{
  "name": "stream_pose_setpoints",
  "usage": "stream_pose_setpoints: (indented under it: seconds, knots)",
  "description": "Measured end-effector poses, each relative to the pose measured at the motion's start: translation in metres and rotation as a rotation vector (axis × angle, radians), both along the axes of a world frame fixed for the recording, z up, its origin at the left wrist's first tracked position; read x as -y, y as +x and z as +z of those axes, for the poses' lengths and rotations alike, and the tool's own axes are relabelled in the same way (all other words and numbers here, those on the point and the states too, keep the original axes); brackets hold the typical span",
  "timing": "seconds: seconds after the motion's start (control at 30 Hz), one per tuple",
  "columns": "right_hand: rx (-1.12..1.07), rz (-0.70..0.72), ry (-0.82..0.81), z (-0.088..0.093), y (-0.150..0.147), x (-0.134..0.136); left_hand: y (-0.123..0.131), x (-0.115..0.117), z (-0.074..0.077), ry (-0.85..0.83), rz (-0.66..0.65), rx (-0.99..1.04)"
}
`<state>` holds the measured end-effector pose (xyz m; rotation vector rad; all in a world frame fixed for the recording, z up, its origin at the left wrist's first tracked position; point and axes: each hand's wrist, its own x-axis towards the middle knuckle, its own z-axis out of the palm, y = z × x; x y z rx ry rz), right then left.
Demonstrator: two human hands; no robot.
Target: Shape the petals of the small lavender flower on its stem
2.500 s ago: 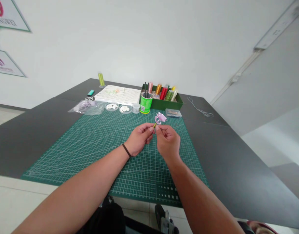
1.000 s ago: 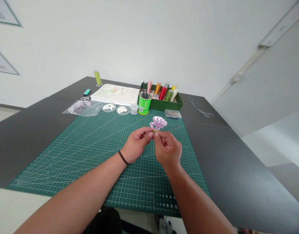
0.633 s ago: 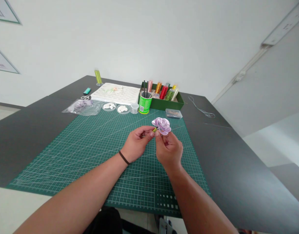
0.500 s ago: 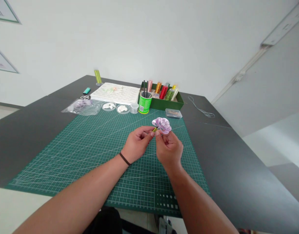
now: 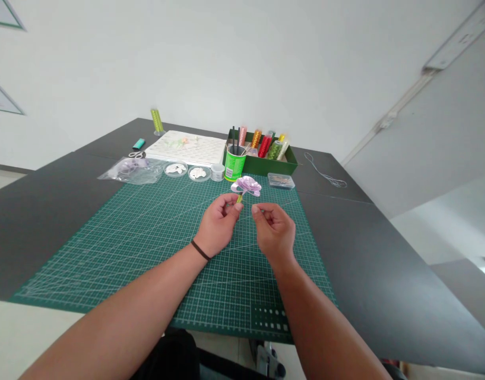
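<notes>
Lilac flower, short stem tilted upward and away, is pinched by the left hand; the right hand, fingertips pressed together, is held empty just beside it.

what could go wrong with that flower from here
The lilac flower is held by just the left hand at its short green stem, so it might slip. The right hand is apart from it and might not catch it in time.
</notes>
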<state>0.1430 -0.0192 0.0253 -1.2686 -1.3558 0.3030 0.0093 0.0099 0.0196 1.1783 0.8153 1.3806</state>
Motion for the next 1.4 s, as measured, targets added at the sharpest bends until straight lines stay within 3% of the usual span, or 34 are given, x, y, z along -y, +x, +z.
stream_pose_setpoints:
  seconds: [0.23, 0.47, 0.67, 0.77, 0.87, 1.0, 1.1, 1.27, 1.4]
  knots:
    - [-0.204, 0.006, -0.135, -0.005, 0.043, -0.027, -0.003, -0.012, 0.004, -0.126, 0.149, 0.164]
    - [-0.392, -0.27, -0.141, -0.009, 0.081, -0.037, -0.006, -0.016, 0.006, -0.172, 0.253, 0.217]
    - [-0.583, -0.53, -0.01, -0.013, 0.11, -0.043, -0.007, -0.018, 0.004, -0.185, 0.257, 0.218]
    - [-0.72, -0.402, 0.11, -0.01, 0.105, -0.042, -0.006, -0.017, 0.004, -0.196, 0.231, 0.227]
    - [-0.653, -0.211, 0.1, -0.008, 0.077, -0.036, -0.005, -0.015, 0.005, -0.193, 0.19, 0.249]
    - [-0.368, 0.033, -0.046, -0.011, 0.028, -0.024, -0.003, -0.01, 0.006, -0.201, 0.052, 0.25]
    - [-0.09, 0.108, 0.025, -0.017, 0.005, -0.021, -0.001, -0.004, 0.007, -0.214, -0.08, 0.227]
    - [-0.175, 0.336, -0.189, -0.026, -0.001, -0.024, 0.001, 0.0, 0.004, -0.175, -0.157, 0.216]
    - [-0.224, 0.316, -0.188, -0.023, -0.001, -0.019, 0.0, -0.002, 0.002, -0.17, -0.147, 0.216]
